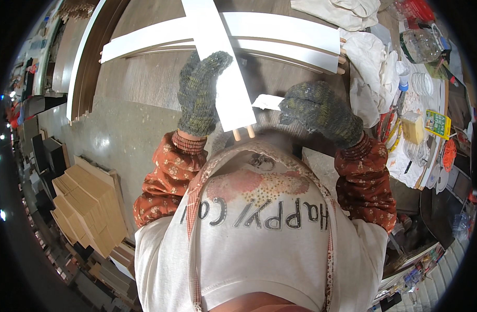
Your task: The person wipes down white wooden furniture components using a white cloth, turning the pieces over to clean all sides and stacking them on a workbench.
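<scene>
My left hand (198, 99), in a dark grey-green knitted glove, grips the edge of a long white board (234, 92) with its thumb lying over the face. Two wooden dowels (243, 133) stick out of the board's near end, which points toward my body. To its right, my right hand (317, 110), gloved alike, is closed on a small white wipe (268, 102), either cloth or paper. The wipe's free end reaches near the board's right edge. Under the held board, other white boards (285, 28) lie crosswise, also with dowels at their ends.
A brown worktop (155, 86) lies beneath the boards. More long boards (85, 67) stand at the left. White cloths (371, 67) bunch at the right, beside a cluttered side table with a clear plastic jar (420, 46) and a yellowish block (412, 128). Stacked cardboard (92, 200) sits lower left.
</scene>
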Available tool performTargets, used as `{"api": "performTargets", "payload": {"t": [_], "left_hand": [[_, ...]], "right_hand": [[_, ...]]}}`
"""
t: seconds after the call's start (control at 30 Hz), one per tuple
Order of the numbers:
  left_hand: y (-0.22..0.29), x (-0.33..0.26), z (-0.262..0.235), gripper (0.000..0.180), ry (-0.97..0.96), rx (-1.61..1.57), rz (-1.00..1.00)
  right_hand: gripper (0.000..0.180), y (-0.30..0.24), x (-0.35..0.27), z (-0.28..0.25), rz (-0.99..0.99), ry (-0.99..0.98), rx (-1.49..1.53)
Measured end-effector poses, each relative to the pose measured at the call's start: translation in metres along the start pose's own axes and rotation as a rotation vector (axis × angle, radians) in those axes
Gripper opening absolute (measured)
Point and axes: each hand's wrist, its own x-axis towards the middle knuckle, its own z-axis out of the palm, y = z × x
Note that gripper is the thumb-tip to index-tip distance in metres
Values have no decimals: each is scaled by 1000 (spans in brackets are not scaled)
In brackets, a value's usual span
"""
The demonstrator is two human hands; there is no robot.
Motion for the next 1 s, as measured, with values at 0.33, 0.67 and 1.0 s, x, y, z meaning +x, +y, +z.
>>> {"api": "performTargets", "payload": {"t": [0.33, 0.67, 1.0], "left_hand": [[4, 2, -1, 28, -32, -144, -20], [12, 6, -3, 30, 6, -122, -94], [20, 7, -1, 29, -18, 81, 10]], "right_hand": [[26, 1, -4, 5, 177, 99, 390], [26, 7, -10, 10, 37, 66, 163], [21, -5, 3, 1, -206, 114, -361]]}}
